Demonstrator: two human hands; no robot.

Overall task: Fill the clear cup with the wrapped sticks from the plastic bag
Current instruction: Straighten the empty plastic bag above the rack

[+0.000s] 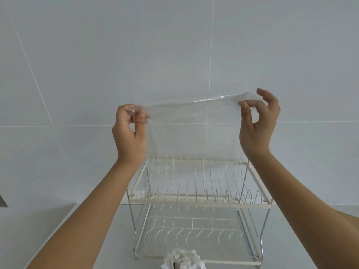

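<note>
You hold the clear plastic bag [191, 131] stretched up against the tiled wall [97, 55], your left hand [130, 133] pinching one top corner and your right hand [258, 123] the other. The wrapped sticks [181, 260] stand bunched below, before the dish rack [198, 200].
</note>
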